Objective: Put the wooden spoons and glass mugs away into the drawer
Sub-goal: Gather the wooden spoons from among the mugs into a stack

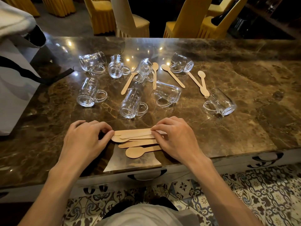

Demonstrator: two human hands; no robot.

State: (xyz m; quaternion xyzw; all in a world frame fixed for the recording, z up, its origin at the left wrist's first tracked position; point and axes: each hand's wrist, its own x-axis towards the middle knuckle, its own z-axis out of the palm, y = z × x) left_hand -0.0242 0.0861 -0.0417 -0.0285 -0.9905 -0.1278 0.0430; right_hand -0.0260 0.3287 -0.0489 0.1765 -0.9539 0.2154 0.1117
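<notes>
A small pile of wooden spoons (136,139) lies on the marble countertop (228,128) near its front edge. My left hand (84,137) pinches the pile's left end with curled fingers. My right hand (175,137) pinches the right end. Several glass mugs lie on their sides farther back, one at the middle (132,103) and one at the right (219,103). More loose wooden spoons (172,75) lie scattered among them. Below the counter edge a closed drawer front with a dark handle (146,176) shows.
A white bag with a black strap (17,82) stands at the left on the counter. Yellow-covered chairs (130,22) stand behind the counter. A second drawer handle (267,159) sits at the right. Patterned floor tiles (244,193) lie below.
</notes>
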